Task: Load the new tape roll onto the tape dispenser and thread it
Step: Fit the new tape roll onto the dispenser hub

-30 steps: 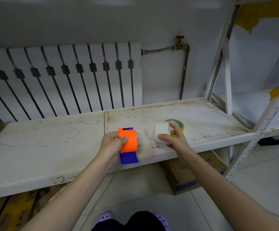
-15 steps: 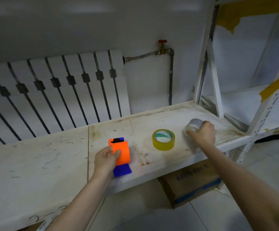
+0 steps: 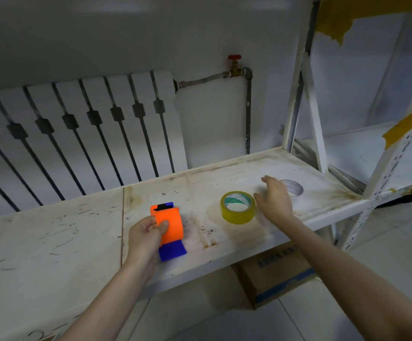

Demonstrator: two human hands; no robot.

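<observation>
My left hand (image 3: 145, 233) grips the orange and blue tape dispenser (image 3: 169, 230) over the front of the white shelf (image 3: 52, 242). A yellow tape roll (image 3: 238, 207) lies flat on the shelf to the dispenser's right. My right hand (image 3: 273, 198) hovers with fingers spread just right of that roll, holding nothing. Behind the right hand a white empty tape core (image 3: 293, 187) lies on the shelf, partly hidden by the fingers.
A white radiator (image 3: 77, 129) and a pipe with a red valve (image 3: 234, 57) stand behind the shelf. White rack uprights (image 3: 305, 99) rise at the right end. A cardboard box (image 3: 276, 271) sits on the floor under the shelf.
My right hand carried the white core to the right end of the shelf, let it go there, and has come back left toward the yellow roll. The left hand keeps its hold on the dispenser.
</observation>
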